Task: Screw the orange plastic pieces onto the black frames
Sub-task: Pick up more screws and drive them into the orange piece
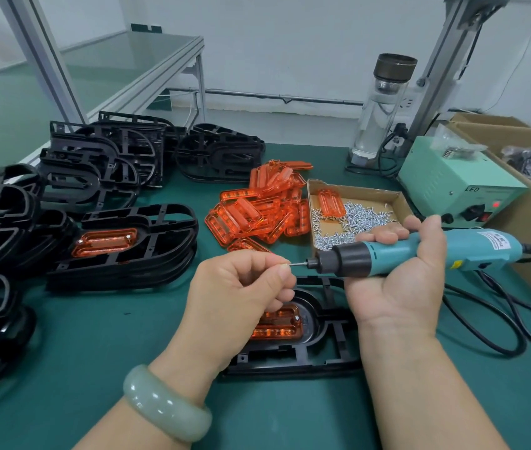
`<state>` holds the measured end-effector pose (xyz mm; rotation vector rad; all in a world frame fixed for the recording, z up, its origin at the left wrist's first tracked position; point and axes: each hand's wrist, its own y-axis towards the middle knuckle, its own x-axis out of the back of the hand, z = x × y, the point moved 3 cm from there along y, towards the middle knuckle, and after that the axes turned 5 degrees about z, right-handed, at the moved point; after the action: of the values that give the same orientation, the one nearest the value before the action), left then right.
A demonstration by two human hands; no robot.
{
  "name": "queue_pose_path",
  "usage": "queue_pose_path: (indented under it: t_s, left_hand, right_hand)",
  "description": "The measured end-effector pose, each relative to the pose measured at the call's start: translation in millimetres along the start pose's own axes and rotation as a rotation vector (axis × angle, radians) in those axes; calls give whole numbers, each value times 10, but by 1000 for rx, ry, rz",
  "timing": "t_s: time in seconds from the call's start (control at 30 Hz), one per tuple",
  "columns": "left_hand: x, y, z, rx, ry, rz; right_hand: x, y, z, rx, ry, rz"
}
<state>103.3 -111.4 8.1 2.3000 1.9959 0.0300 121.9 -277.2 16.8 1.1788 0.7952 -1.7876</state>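
Left hand [241, 287]: curled, thumb and forefinger pinching a small screw [286, 264], presented at the bit tip of the electric screwdriver [420, 254]. Right hand [400, 280]: palm up, fingers wrapped round the screwdriver body; tool roughly level, bit pointing left. Directly below both hands, flat on the green mat [95, 352]: black frame [322, 355] with orange piece [280, 328] seated in its recess, one screw head visible near the piece's upper right corner. Further back: loose pile of orange pieces [257, 206], just beside a cardboard tray [359, 189] of screws. At left: stacked frames [160, 254], topmost carrying a fitted orange piece. On left wrist: pale green bracelet [166, 404].
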Motion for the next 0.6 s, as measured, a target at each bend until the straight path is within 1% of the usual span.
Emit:
queue_pose_path:
  t_s: [0.13,0.33,0.4,0.47,0.53,0.6]
  left_hand:
    - [27,-7,-12,-33,45,-9]
    - [121,-6,-74,-81,215,7]
    - [255,2,-95,-96,344,-12]
    - [407,9,-104,-72,548,-25]
    - [509,7,-73,5,695,37]
    - [549,-7,-12,93,779,155]
  right_hand:
    - [-4,-6,-19,-7,-3,-3]
    - [1,6,-5,-10,-17,7]
    - [9,18,16,3,-34,1]
    - [15,33,49,12,-40,2]
    - [19,50,78,12,-51,1]
    - [24,61,90,6,-66,-2]
